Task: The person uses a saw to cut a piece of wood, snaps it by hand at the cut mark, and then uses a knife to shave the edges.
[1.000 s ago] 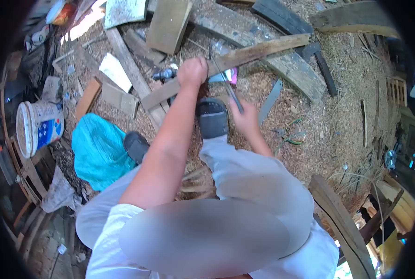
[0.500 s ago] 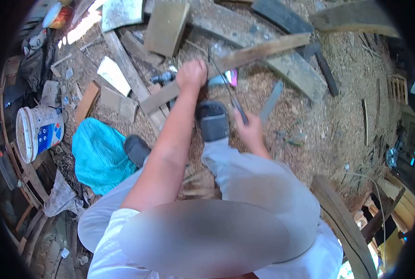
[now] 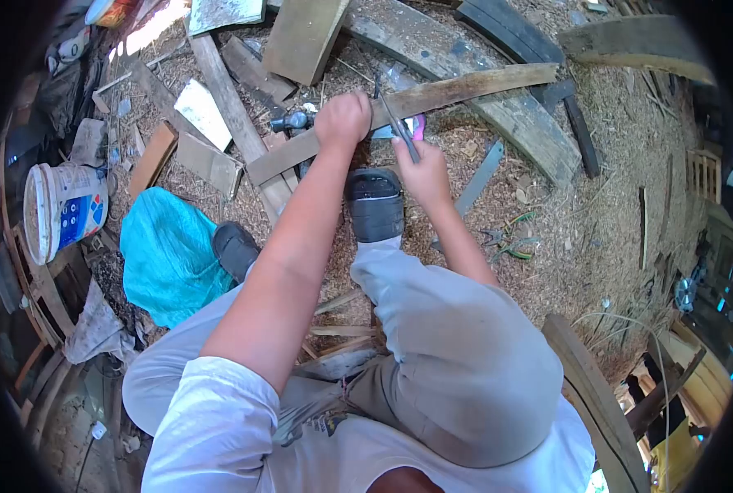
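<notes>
My left hand (image 3: 343,121) is closed over a long, slightly curved wooden board (image 3: 465,87), pressing on it near its middle. The board lies slanted across other planks. In my right hand (image 3: 423,174) is a thin-bladed saw (image 3: 401,127), seen nearly edge-on, which looks like a hacksaw. Its blade crosses the board just right of my left hand. A flat grey blade (image 3: 479,177) lies on the ground to the right of my right hand. Something pink (image 3: 419,126) shows partly behind the saw. A dark tool with a rounded metal head (image 3: 292,122) lies left of my left hand.
Thick planks (image 3: 539,135) and offcuts (image 3: 209,160) lie over sawdust-covered ground. A hammer (image 3: 576,123) rests right of the board. Pliers (image 3: 510,238) lie farther right. A white bucket (image 3: 64,212) and a turquoise sack (image 3: 169,259) stand left. My sandalled foot (image 3: 375,204) is below the board.
My right hand has moved up and forward with the saw, bringing the handle close to the board. My left hand stays on the board. The camera view has shifted slightly.
</notes>
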Available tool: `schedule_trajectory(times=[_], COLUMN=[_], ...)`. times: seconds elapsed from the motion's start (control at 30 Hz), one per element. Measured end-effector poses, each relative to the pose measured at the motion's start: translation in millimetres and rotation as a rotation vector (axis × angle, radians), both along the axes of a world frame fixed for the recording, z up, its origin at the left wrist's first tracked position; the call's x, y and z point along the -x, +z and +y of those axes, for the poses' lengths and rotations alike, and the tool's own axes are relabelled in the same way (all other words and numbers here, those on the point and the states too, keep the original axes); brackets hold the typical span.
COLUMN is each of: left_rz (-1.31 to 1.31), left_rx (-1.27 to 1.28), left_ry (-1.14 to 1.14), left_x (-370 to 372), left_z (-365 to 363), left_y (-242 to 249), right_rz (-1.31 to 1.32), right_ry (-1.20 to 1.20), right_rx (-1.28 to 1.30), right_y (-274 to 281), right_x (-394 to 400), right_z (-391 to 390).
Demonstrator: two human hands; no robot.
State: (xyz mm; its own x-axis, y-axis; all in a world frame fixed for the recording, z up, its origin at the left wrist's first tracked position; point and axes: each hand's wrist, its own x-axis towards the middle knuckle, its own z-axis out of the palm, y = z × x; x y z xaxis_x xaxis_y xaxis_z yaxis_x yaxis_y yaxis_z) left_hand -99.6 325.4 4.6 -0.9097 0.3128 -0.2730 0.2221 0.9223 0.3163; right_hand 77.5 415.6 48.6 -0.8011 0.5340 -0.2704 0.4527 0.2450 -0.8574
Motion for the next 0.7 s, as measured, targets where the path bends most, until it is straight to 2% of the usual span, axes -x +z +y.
schedule_trajectory(times=[0.03,0.1,0.17,0.27,0.33,0.4,0.47,0.53,0.6,0.67,0.7], left_rz=[-0.003,0.009,0.015,-0.043,-0.021,-0.021,-0.015,-0.017,-0.066,-0.038,-0.013], left_rx=[-0.006,0.01,0.023,0.013,-0.007,-0.016,-0.004,-0.013,-0.018,-0.08,-0.128], left_ry=[-0.011,-0.026,-0.019,-0.005,0.009,-0.026,-0.016,-0.007,0.004,0.031,0.025], left_x=[-0.2,-0.2,11.0,1.0,1.6,-1.1,3.8,4.0,2.4,-1.1,-0.1], left_z=[1.1,2.0,6.0,2.8,1.5,-0.3,1.9,1.1,3.6,-0.3,-1.9], left_y=[0.7,-3.1,-4.1,-0.3,0.9,-3.6,-5.6,-2.9,9.3,9.3,8.0], right_rz=[0.0,0.121,-0.072,-0.119,-0.032,0.039,-0.127,-0.158,-0.194,-0.128,-0.112], right_ry=[0.002,-0.046,-0.119,0.006,0.014,-0.019,-0.065,-0.046,0.002,-0.036,-0.007], right_rx=[-0.01,-0.078,0.147,0.013,0.051,0.092,0.066,0.07,0.059,0.211,0.207], right_y=[2.2,9.2,21.9,6.5,-0.6,8.9,11.4,1.4,0.5,-5.1,-7.2], right_x=[-0.4,-49.4,-76.4,-16.6,6.1,-12.0,-67.4,-80.7,-64.1,-20.0,-13.5], right_z=[-1.0,-11.6,-13.9,7.1,8.3,1.4,-8.4,-7.2,9.7,13.5,13.8])
